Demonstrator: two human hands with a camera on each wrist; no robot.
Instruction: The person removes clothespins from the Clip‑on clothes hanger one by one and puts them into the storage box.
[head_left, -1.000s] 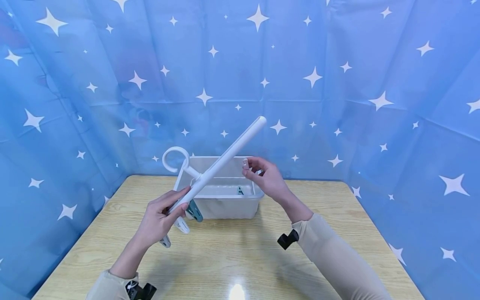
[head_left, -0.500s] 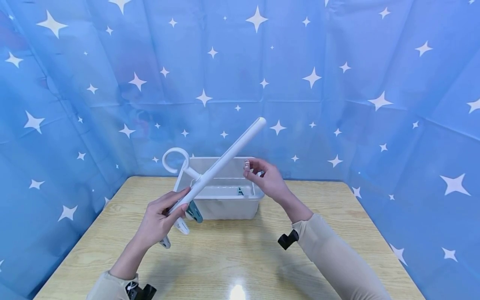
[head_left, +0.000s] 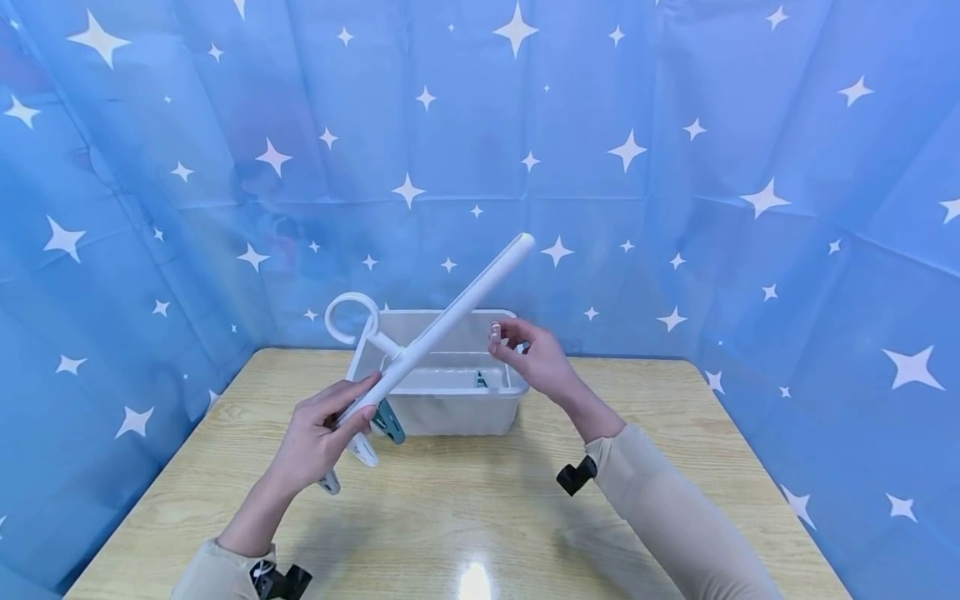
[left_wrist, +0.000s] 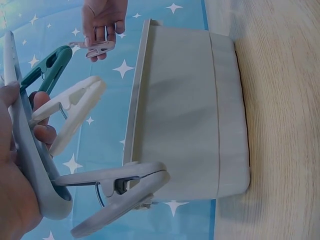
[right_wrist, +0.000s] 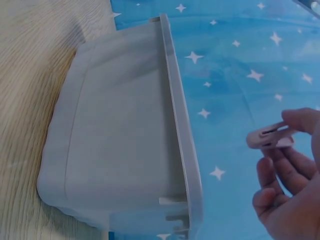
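My left hand point(head_left: 318, 437) grips the lower end of a white hanger bar point(head_left: 450, 317) that slants up to the right; its hook point(head_left: 348, 318) curls at the left. Clothes pegs hang from the bar by that hand: a teal peg point(head_left: 390, 422) point(left_wrist: 45, 70) and white pegs point(head_left: 363, 451) point(left_wrist: 70, 112). My right hand point(head_left: 536, 360) is raised above the right rim of a translucent plastic box point(head_left: 450, 417) and pinches a small pale pink peg point(head_left: 494, 332) point(right_wrist: 270, 136) point(left_wrist: 97, 48). Another teal peg point(head_left: 480, 382) lies inside the box.
The box point(right_wrist: 120, 130) stands at the back middle of a light wooden table point(head_left: 465, 525). Blue star-printed cloth point(head_left: 675, 167) closes in the back and both sides. Black wrist camera mounts point(head_left: 575, 476) show on both sleeves.
Almost nothing has moved; the view shifted very slightly and both hands keep their holds in the same places.
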